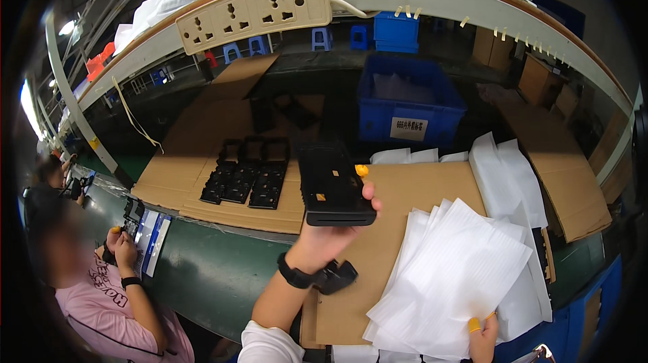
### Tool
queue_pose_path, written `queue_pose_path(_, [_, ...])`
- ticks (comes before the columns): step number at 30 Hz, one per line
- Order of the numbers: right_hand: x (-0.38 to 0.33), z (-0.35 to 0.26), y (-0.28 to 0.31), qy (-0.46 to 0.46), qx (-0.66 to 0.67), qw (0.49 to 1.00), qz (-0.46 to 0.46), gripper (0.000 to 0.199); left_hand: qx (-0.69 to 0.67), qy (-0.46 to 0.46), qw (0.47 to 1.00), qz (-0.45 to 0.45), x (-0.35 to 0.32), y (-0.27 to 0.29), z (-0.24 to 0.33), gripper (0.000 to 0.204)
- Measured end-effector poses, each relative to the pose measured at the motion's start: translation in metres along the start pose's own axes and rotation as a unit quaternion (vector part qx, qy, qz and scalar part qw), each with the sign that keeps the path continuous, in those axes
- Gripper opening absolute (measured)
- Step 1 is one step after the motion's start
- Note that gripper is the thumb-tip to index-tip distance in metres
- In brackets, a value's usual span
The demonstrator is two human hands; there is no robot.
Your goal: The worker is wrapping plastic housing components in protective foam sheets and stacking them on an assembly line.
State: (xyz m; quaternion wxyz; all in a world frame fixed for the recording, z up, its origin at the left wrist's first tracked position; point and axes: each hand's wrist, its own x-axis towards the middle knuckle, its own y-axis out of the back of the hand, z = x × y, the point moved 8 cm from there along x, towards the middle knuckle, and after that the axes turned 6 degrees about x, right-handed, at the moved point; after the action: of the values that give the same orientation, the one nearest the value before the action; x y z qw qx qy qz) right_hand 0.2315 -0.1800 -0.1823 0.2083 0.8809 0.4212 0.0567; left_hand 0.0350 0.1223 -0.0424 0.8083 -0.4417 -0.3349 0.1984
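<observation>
Case (329, 187): black and boxy, mid-frame, held up off the cardboard (425, 184); its long axis runs top to bottom of the frame, the far end leaning slightly left.
Left hand (331, 240): gripping the case from beneath, fingers curled round its right side, one tip in a yellow cot (362, 170); a black band (295, 270) circles the wrist.
Right hand (483, 343): lower right of the frame, yellow on its fingers too, at the bottom edge of the sheets (449, 275); from here I can't tell whether it pinches them or just rests there.
Lie: the case is up and to the left of the right hand, well apart; the left hand is the nearer, right against it. The sheets spread below and to the right of the case.
Case surface: hard plastic by its look, squared corners, two small tan patches on the face, a narrow slot across the near end.
Sheets: white, thin, soft-looking, faintly ribbed, loosely fanned, their length slanting from lower left to upper right.
Loose part (341, 281): black, angular, beside the left wrist, partly hidden.
Frames (266, 187): three, black, knobbly, left of the case.
Counter (216, 255): green, smooth, lower left.
</observation>
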Motion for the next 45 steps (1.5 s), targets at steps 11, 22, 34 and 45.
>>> queue_pose_path(11, [0.003,-0.023,-0.003,0.068,0.060,0.996,0.020,0.033,0.794,0.000,0.475,0.380,-0.054,0.123,0.180,0.028])
queue_pose_path(22, [0.001,-0.023,-0.004,0.048,0.055,0.997,0.036,0.035,0.693,0.060,0.609,0.382,-0.063,0.210,0.186,0.031])
queue_pose_path(34, [0.002,-0.021,-0.001,0.051,0.067,0.995,0.049,0.034,0.919,0.060,0.327,0.210,-0.004,0.135,0.107,0.040])
queue_pose_path(45, [0.001,-0.015,0.001,0.077,0.154,0.983,0.071,0.058,0.936,0.278,0.109,0.186,0.022,0.200,0.100,0.041])
